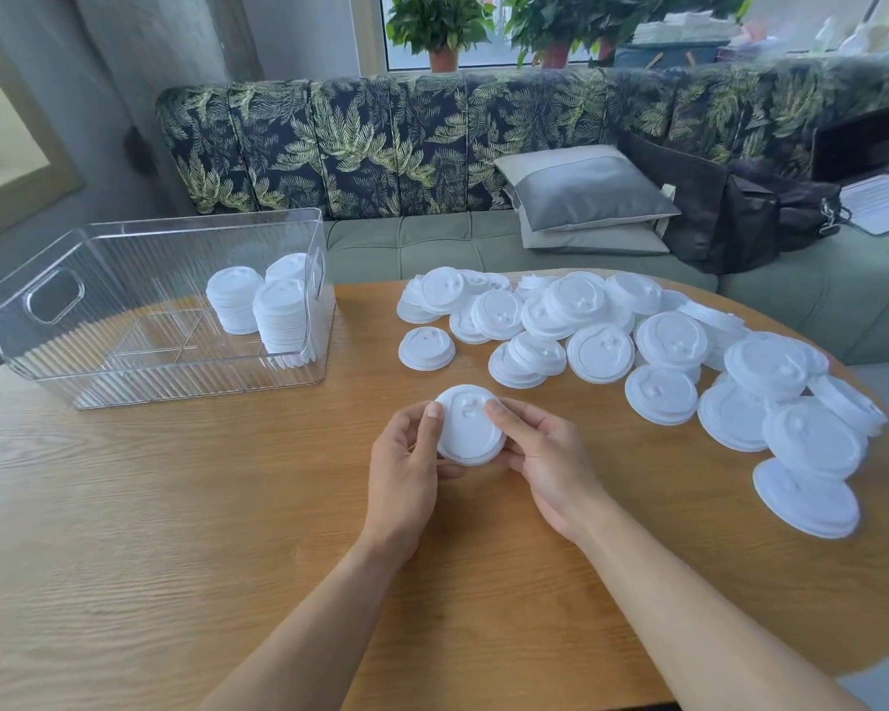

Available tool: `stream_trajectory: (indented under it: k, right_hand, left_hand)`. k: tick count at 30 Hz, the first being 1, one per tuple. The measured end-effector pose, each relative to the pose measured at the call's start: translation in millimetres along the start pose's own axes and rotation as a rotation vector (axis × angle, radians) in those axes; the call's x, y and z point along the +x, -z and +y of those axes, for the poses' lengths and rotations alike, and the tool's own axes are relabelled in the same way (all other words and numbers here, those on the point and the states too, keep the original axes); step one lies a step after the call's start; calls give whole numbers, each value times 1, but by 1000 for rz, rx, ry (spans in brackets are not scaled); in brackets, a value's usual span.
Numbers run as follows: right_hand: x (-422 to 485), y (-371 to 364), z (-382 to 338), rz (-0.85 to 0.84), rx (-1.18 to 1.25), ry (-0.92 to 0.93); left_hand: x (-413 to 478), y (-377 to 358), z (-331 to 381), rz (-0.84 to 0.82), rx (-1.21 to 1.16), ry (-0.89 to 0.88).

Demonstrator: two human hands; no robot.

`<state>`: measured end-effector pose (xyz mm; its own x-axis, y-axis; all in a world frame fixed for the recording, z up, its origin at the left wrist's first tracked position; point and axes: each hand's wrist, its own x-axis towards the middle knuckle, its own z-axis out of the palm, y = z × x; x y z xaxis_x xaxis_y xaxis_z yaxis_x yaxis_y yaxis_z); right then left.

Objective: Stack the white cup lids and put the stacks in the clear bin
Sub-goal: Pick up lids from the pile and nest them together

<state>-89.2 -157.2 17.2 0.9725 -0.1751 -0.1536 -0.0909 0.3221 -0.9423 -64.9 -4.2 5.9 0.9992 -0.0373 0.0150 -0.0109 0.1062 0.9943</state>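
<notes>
**A:** How are the hands posed?

**B:** Both forearms are stretched over the wooden table [175,505]. The held lid [468,428] is gripped at its rim between the left hand [406,469] and the right hand [547,464], with the fingers curled on either side.

**A:** And which way is it turned?

**B:** Its top is faced up toward the camera, with the moulded tab at the far edge. It is round, so no long axis is shown. Lid stacks [278,313] are stood upright in the right end of the clear bin [52,351]. Loose lids [637,346] are heaped to the right.
</notes>
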Motion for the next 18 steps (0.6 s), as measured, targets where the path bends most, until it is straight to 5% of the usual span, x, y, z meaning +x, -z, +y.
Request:
stream_trajectory:
  k: [9,12,18]
  right_hand:
    - [10,-10,4,51,-69,39]
    - [24,-21,10,113,-100,82]
    - [64,-45,19,242,-613,297]
  left_hand:
    - [8,8,1,-27,-55,43]
    - [20,17,1,80,-46,45]
    - [48,47,6,156,89,-33]
